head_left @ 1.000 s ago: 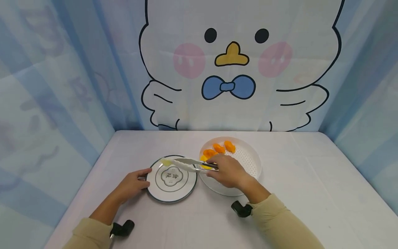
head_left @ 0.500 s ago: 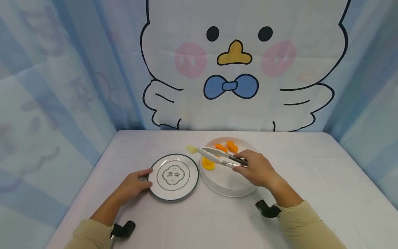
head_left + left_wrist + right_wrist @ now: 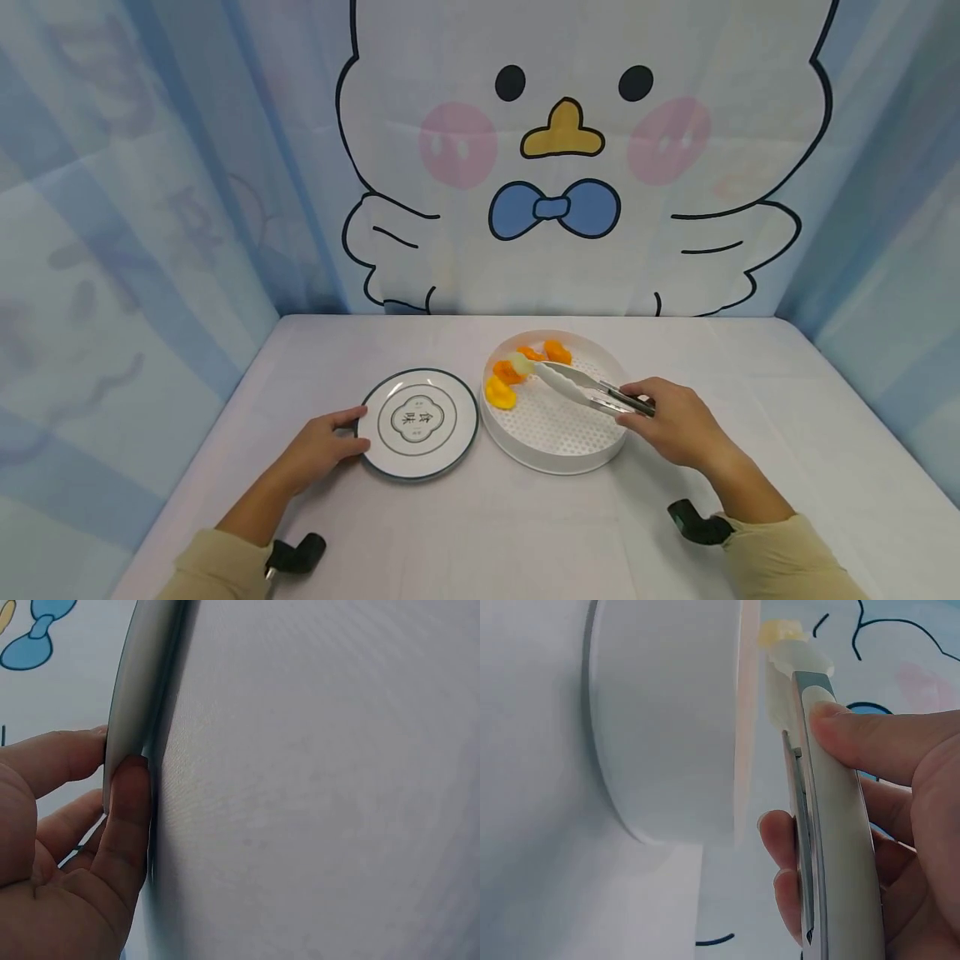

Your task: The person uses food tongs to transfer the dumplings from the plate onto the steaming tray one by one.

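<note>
My left hand (image 3: 326,446) holds the left rim of a white plate (image 3: 450,454) with a dark green edge, fingers and thumb set around the rim; the left wrist view shows the plate (image 3: 139,697) edge-on between finger and thumb. My right hand (image 3: 678,425) grips a pair of tongs (image 3: 573,389) with pale, scalloped tips. A small pale yellow piece (image 3: 521,363) is at those tips, over the left part of a round white perforated tray (image 3: 577,433). In the right wrist view, the thumb presses on the handle of the tongs (image 3: 840,810) from one side and the fingers from the other.
Along the tray's left and back side lie several small pieces: a yellow piece (image 3: 500,393), an orange piece (image 3: 507,372) and more behind. The plate stands just left of the tray on a white tablecloth (image 3: 487,542). A printed curtain (image 3: 555,275) closes the back.
My right hand has moved right with the tongs, from over the plate to over the tray, carrying the pale yellow piece at the tips. My left hand stays at the plate's rim.
</note>
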Tool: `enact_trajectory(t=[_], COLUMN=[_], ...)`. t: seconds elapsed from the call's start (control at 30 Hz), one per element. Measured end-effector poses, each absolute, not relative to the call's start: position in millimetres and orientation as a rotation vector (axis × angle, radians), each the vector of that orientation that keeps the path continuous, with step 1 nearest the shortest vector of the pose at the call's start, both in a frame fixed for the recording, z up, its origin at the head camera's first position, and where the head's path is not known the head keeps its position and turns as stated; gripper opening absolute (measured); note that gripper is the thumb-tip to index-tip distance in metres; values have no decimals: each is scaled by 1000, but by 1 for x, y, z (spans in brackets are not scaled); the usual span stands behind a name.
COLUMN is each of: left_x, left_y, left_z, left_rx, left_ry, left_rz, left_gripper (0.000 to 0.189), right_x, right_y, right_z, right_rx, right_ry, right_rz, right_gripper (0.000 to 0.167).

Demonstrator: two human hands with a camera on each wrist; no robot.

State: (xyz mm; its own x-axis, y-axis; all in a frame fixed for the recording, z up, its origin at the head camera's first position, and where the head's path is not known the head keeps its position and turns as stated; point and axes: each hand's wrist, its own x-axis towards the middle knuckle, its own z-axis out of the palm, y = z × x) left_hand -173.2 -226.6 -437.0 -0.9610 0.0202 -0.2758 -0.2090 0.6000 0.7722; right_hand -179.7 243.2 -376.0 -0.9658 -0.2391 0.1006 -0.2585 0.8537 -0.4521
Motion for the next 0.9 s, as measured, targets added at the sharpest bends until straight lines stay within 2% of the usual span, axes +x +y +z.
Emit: enact_trajectory(t=[0.3, 0.9], left_x=[-172, -170], left_y=[-226, -222], left_z=[-437, -434], left_rx=[-151, -139], left_ry=[2574, 2605], left_rz=[1306, 1274], left_gripper=[68, 67], right_x=[-180, -184], right_y=[261, 258], right_z=[-381, -375], right_rx=[366, 324], right_ry=[-2985, -3080], right_rz=[664, 555], right_gripper=[44, 45])
